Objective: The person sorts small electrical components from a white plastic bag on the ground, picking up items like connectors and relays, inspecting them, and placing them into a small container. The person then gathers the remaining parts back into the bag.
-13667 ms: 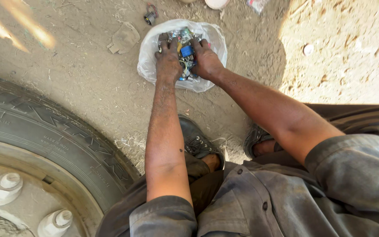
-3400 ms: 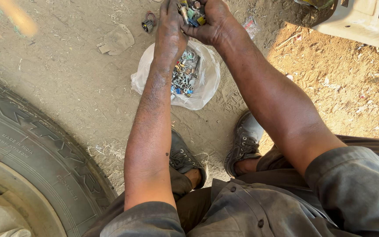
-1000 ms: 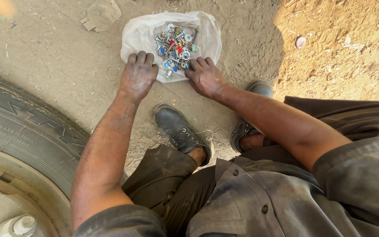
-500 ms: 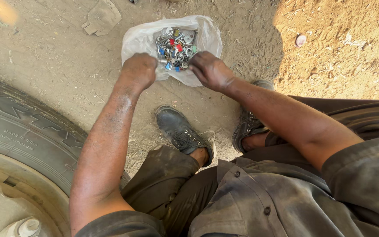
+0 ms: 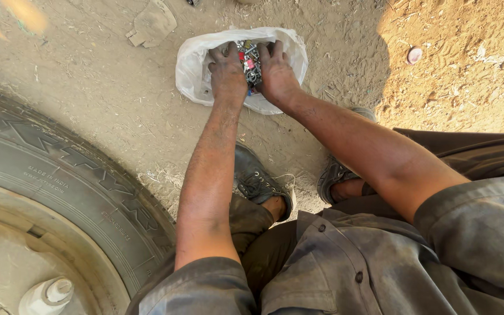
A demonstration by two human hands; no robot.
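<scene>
White plastic bag [image 5: 196, 70] lies on the dirt under both our hands | left hand [image 5: 227, 73] and right hand [image 5: 276, 73] cup the pile of small metal parts [image 5: 249, 58] between them, fingers curled in | big tyre [image 5: 59, 181] near our left elbow

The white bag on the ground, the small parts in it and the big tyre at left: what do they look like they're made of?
White bag: thin plastic film, crinkled and slightly translucent.
Small parts: likely metal, shiny grey glints, some red and blue bits, possibly plastic.
Tyre: black rubber, matte and dusty, with moulded tread and sidewall.
Both hands, left hand and right hand, rest in the parts.
</scene>
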